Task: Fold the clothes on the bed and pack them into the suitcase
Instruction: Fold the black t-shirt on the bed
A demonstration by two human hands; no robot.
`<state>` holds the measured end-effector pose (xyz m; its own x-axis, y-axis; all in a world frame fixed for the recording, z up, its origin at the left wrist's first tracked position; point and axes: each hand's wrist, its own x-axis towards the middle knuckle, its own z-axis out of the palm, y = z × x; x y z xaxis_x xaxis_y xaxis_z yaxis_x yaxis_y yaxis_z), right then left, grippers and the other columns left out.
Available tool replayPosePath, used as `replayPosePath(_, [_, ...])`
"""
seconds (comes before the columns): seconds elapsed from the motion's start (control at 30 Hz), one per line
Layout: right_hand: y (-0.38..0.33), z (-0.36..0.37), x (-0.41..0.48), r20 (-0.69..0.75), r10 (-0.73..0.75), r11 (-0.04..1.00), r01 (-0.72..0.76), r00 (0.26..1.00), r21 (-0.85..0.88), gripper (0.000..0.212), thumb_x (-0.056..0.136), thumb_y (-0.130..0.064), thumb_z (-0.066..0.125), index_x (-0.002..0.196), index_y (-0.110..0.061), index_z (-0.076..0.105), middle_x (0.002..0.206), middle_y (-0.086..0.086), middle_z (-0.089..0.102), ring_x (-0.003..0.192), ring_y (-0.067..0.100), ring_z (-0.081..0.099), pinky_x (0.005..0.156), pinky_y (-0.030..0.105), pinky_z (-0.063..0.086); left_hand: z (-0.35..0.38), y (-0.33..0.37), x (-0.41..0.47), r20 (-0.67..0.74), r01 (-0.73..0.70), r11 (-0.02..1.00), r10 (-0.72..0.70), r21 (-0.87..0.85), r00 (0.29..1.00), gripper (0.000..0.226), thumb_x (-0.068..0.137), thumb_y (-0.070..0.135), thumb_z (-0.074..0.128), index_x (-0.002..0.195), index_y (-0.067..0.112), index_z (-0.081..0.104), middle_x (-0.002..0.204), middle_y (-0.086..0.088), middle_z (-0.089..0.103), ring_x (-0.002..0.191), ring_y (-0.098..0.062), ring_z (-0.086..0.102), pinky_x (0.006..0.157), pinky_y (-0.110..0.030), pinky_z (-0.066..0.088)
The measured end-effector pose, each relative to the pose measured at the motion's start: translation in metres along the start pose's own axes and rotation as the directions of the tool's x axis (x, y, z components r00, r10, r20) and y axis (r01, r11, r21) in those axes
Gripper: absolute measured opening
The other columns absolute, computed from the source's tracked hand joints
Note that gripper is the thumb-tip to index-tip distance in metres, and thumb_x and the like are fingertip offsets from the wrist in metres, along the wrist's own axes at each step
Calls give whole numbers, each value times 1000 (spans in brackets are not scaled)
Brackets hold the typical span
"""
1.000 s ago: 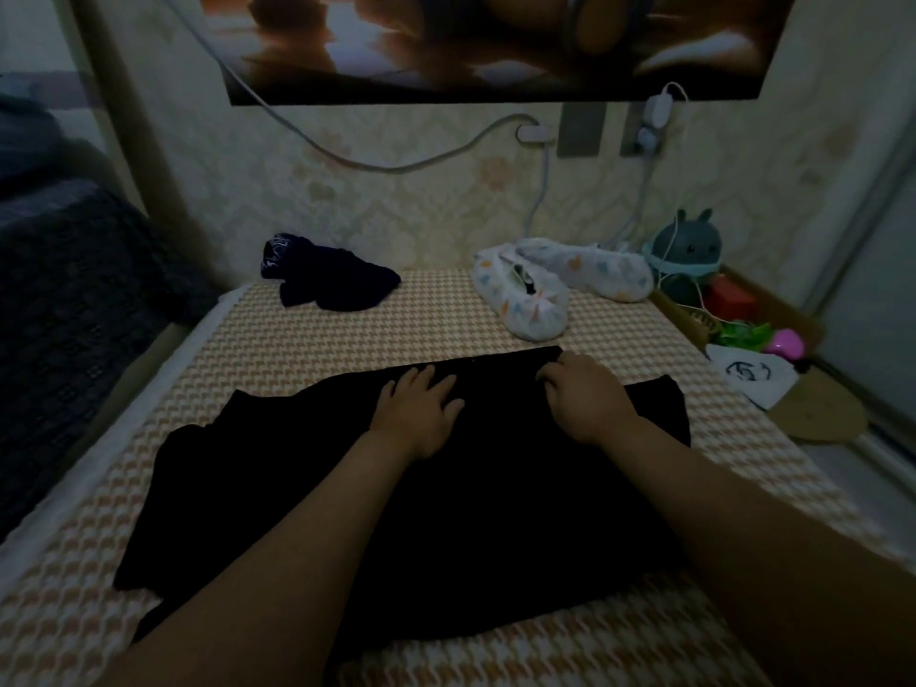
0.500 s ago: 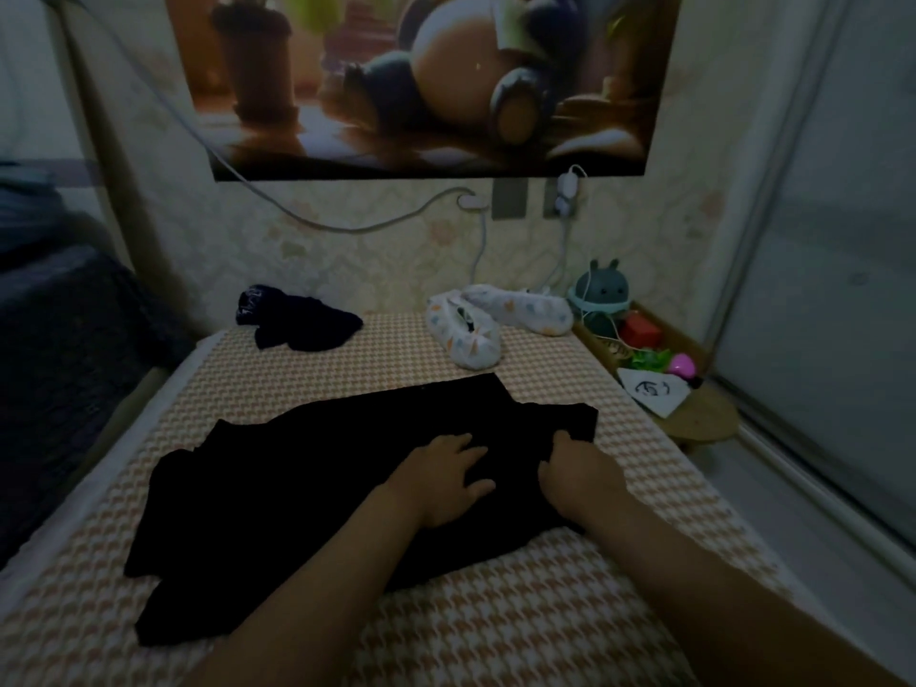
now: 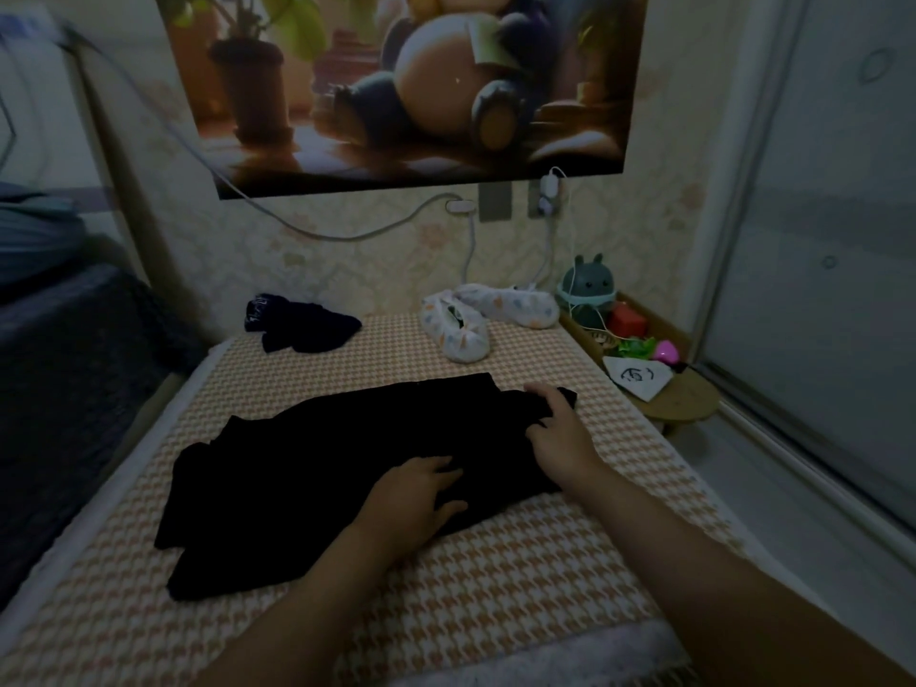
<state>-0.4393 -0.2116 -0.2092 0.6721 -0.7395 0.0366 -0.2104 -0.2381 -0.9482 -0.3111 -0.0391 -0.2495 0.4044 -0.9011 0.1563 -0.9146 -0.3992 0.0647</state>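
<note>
A black garment (image 3: 317, 468) lies spread across the houndstooth bed cover (image 3: 495, 587). My left hand (image 3: 414, 498) rests on it near its front edge, fingers spread and slightly bent. My right hand (image 3: 557, 428) grips the garment's right end, its fingers curled round the bunched black cloth. A small dark garment (image 3: 297, 322) lies crumpled at the back left of the bed. A white patterned garment (image 3: 476, 317) lies at the back right by the wall. No suitcase is in view.
A low wooden side table (image 3: 684, 399) stands right of the bed with a green toy (image 3: 587, 292), a red box and a white paper. Cables hang down the wall. A dark blanket (image 3: 74, 349) lies left; a sliding door is right.
The view has pulled back and risen. My right hand moved to the garment's right end and gripped it. My left hand slid back toward the near edge.
</note>
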Motion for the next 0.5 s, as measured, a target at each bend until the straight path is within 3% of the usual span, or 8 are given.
replayPosePath(0.07, [5, -1, -2, 29, -79, 978, 83, 996, -189, 38, 98, -6, 41, 109, -30, 68, 118, -4, 65, 82, 5, 59, 62, 18, 48, 0, 3, 1, -56, -61, 998, 61, -7, 997, 33, 100, 35, 46, 127, 28, 63, 133, 8, 57, 123, -12, 51, 101, -25, 41])
replayPosePath(0.13, [11, -4, -3, 51, -100, 929, 112, 994, -352, 42, 99, -7, 37, 96, -27, 73, 114, -6, 68, 82, 5, 60, 64, 19, 49, -1, 4, -1, -185, -54, 994, 36, -95, 982, 25, 100, 28, 46, 110, 26, 68, 112, 8, 65, 103, -12, 60, 88, -24, 47])
replayPosePath(0.23, [10, -15, -4, 41, -99, 874, 107, 994, -474, 39, 96, -9, 40, 98, -30, 73, 114, -6, 68, 84, 8, 61, 71, 28, 54, -3, -3, -5, -364, -88, 990, 41, -112, 930, 19, 99, 26, 44, 103, 22, 62, 100, 7, 60, 90, -10, 57, 77, -26, 50])
replayPosePath(0.3, [7, -21, -7, 106, -62, 814, 112, 992, -570, 35, 94, -14, 43, 104, -32, 71, 116, -4, 68, 87, 10, 61, 76, 30, 53, -2, -2, -8, -334, -206, 978, 181, -40, 925, 12, 96, 21, 50, 102, 22, 60, 100, 6, 59, 90, -11, 56, 76, -29, 51])
replayPosePath(0.37, [7, -23, -11, 215, 35, 673, 136, 976, -727, 34, 92, -22, 46, 118, -35, 64, 122, -2, 64, 102, 18, 59, 96, 38, 45, -2, 6, -16, -178, -304, 952, 295, -25, 939, 12, 96, 22, 48, 103, 23, 58, 105, 6, 55, 95, -13, 54, 81, -30, 49])
replayPosePath(0.4, [8, -23, -14, 245, 87, 575, 152, 966, -804, 36, 91, -26, 48, 123, -36, 60, 127, -1, 59, 113, 22, 54, 107, 46, 33, -1, 9, -21, -112, -317, 948, 312, -33, 943, 15, 98, 28, 45, 106, 24, 57, 109, 7, 53, 99, -12, 53, 85, -30, 47])
replayPosePath(0.43, [8, -22, -16, 251, 116, 455, 173, 961, -874, 38, 90, -29, 50, 126, -37, 57, 132, 2, 53, 122, 26, 46, 112, 53, 22, 0, 10, -25, -87, -301, 952, 296, -48, 951, 22, 99, 36, 43, 112, 26, 57, 114, 8, 51, 105, -11, 50, 90, -29, 45])
replayPosePath(0.5, [3, -16, -20, 246, 64, 160, 233, 967, -959, 43, 87, -35, 54, 129, -29, 54, 137, 10, 41, 129, 31, 33, 111, 57, 17, -3, 9, -27, -91, -190, 974, 180, -123, 979, 39, 98, 51, 37, 130, 34, 50, 134, 12, 44, 124, -8, 38, 106, -29, 35])
